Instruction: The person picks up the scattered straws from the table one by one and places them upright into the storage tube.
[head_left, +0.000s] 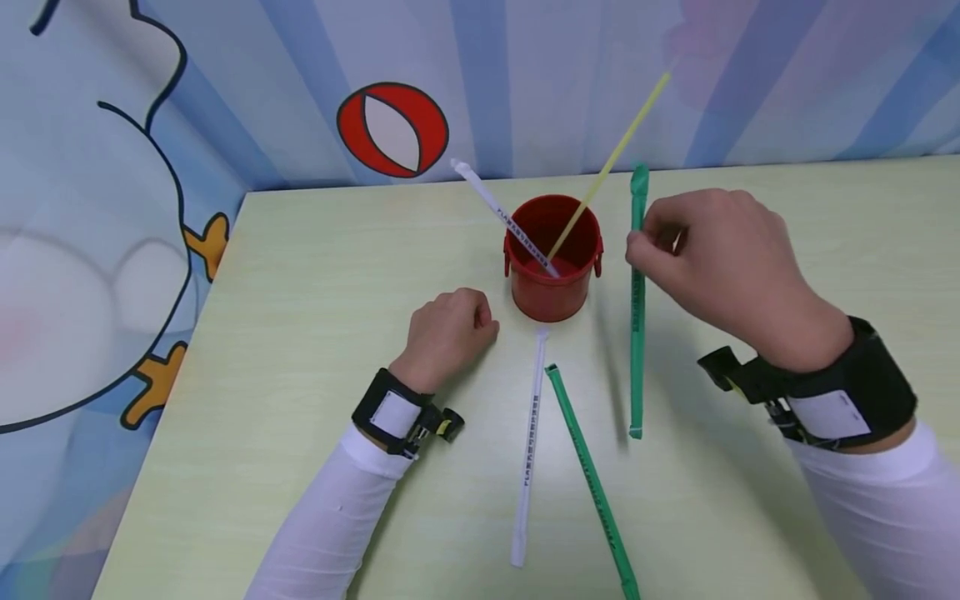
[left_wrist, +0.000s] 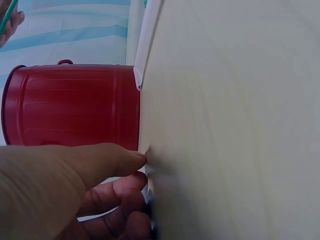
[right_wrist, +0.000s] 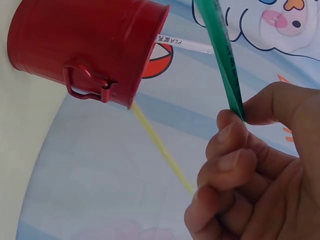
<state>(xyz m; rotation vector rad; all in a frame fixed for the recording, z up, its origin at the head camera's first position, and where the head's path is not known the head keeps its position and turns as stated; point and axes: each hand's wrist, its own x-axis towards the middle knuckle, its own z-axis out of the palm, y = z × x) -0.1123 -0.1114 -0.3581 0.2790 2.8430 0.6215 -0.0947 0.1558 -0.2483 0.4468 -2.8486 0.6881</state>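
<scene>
My right hand [head_left: 723,267] pinches a green paper-wrapped straw [head_left: 637,333] between thumb and forefinger near its upper part. The straw hangs to the right of a small red bucket [head_left: 550,296], and the right wrist view shows the wrapper [right_wrist: 227,60] flattened at the fingertips. Inside the bucket lean a white wrapped straw [head_left: 495,208] and a yellow straw [head_left: 611,162], both sticking out above the rim. My left hand [head_left: 447,337] rests on the table at the bucket's front left, fingers loosely curled and holding nothing.
In front of the bucket, another white wrapped straw [head_left: 530,450] and another green wrapped straw [head_left: 592,475] lie on the pale wooden table [head_left: 300,333]. A striped cartoon-print backdrop [head_left: 555,83] stands along the table's far edge and left side.
</scene>
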